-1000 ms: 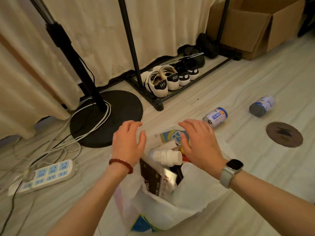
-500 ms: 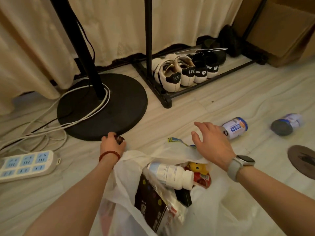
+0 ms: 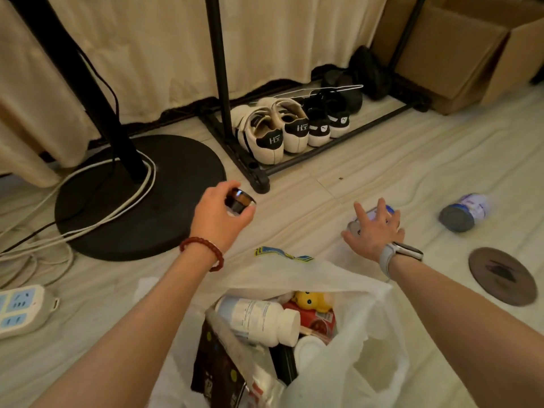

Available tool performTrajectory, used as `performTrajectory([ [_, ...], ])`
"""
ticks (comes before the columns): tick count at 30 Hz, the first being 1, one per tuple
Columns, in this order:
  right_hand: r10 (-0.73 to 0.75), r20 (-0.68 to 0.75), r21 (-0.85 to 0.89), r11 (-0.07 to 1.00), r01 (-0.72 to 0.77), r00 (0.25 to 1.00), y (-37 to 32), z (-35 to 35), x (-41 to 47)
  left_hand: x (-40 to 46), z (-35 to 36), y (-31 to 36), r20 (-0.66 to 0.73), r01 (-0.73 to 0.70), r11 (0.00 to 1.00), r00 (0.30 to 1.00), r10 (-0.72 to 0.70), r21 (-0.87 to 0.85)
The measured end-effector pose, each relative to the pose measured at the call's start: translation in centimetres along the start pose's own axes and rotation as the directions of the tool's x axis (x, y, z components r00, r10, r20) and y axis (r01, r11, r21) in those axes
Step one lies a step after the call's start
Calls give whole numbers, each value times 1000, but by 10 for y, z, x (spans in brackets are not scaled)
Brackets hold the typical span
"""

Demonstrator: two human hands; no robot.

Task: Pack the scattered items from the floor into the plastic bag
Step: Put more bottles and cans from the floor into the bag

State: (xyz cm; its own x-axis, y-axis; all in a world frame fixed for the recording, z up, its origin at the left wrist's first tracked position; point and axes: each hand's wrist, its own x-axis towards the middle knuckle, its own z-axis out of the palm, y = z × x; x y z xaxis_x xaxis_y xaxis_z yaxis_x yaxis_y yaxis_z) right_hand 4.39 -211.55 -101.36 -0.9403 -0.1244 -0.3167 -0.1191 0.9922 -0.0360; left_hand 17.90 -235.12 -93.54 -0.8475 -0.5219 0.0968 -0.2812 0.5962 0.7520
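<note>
**Bag Half Filled, Cans Left on the Floor**

The plastic bag [image 3: 332,278] stands open on the floor, already holding a white bottle [image 3: 259,318], a dark packet [image 3: 217,369], a yellow toy [image 3: 312,300] and a red item beside it. The left hand [image 3: 219,217] pinches a small dark jar [image 3: 240,200] between thumb and fingers, held above the floor beyond the bag. The right hand [image 3: 375,231] is spread wide over a blue-and-white can [image 3: 382,210] lying on its side; whether it touches the can cannot be told. A second can [image 3: 463,212] lies farther right, well apart from the bag. By this view, the jar and both cans are yet to go in.
</note>
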Motion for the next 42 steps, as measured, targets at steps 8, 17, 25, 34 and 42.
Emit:
performTrajectory([
  [8, -99, -345, 35, 992, 118, 933, 14, 27, -32, -36, 40, 21, 84, -50, 997, 995, 54, -54],
  [17, 149, -27, 820, 568, -63, 989, 58, 36, -65, -76, 23, 38, 81, -167, 984, 982, 171, -58],
  [25, 108, -248, 945, 246, 216, 963, 32, -45, -138, -123, -28, 29, 105, -123, 990, 986, 130, -72],
  [34, -415, -254, 774, 454, 441, 874, -32, -53, -260, -179, -73, -16, 73, -50, 994, 996, 43, 102],
  [42, -672, -204, 85, 712, 697, 712, -80, -15, -287, -186, -99, -44, -78, 204, 978, 977, -199, 55],
])
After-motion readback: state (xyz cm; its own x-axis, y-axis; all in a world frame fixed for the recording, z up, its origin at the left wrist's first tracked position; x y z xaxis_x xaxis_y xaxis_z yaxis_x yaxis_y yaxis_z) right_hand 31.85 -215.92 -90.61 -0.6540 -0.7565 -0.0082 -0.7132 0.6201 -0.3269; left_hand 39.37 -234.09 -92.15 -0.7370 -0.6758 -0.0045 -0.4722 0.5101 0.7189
